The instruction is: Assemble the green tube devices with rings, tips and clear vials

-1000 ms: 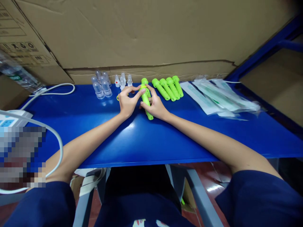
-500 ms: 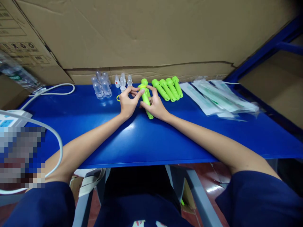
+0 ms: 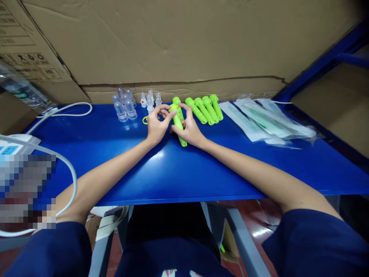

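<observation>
My left hand and my right hand meet over a small bundle of bright green tubes lying on the blue table. My right hand grips the bundle from the right. My left hand's fingertips pinch a yellow rubber band round the bundle's far end. A second yellow rubber band lies on the table just left of my left hand. Several more green tubes lie side by side to the right.
Clear plastic caps and small white-tipped connectors stand at the back left. Sealed clear pouches are piled at the right. A white cable and a device lie at the left. Cardboard boxes wall the back.
My fingers shifted slightly at the bundle's far end, working the yellow band; both hands and the bundle stay in the same place.
</observation>
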The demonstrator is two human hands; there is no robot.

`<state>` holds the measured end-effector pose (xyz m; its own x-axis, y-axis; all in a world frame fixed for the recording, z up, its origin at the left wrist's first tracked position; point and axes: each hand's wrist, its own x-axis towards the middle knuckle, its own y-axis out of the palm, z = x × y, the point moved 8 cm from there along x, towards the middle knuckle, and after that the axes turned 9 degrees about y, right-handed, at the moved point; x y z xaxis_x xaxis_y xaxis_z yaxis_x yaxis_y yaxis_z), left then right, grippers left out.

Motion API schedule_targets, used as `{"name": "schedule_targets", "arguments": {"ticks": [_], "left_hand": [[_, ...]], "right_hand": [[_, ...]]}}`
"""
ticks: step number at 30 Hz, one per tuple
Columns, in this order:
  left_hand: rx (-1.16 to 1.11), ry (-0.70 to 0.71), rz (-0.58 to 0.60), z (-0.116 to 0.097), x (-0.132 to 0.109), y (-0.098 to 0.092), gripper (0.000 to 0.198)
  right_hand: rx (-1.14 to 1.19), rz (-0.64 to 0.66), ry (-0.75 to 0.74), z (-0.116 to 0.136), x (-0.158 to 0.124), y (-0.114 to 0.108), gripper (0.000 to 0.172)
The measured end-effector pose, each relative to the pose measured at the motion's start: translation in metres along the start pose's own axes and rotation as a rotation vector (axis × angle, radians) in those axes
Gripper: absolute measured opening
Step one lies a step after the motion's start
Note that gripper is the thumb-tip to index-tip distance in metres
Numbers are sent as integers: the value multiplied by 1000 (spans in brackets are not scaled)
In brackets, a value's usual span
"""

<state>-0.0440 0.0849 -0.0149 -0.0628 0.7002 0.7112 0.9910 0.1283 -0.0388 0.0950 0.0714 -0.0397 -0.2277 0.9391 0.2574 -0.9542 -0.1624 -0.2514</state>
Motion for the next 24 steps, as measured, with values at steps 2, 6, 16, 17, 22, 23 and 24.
{"name": "schedule_targets", "arguments": {"ticks": [2,6,16,17,22,23,24], "left_hand": [[-3,31,5,-1,1,1,29],[-10,80,6,-4,1,2,38],[-2,130,32,-10,-3,9,47],[-2,134,22,-9,-3,9,47],[-8,129,15,-4,-2,8,51],[-4,118,19,-2,-2,9,52],[-1,106,22,-1,-2,9,52]], "right_hand": [[-7,9,-21,1,0,0,82],[-34,23,-77,-1,1,1,77],[-64,-15,-160,-5,2,0,64],[-67,-20,-161,-4,2,0,66],[-94,-13,-148,-2,2,0,71],[-98,-9,-143,-2,2,0,73],[-101,-7,-139,-2,2,0,74]]}}
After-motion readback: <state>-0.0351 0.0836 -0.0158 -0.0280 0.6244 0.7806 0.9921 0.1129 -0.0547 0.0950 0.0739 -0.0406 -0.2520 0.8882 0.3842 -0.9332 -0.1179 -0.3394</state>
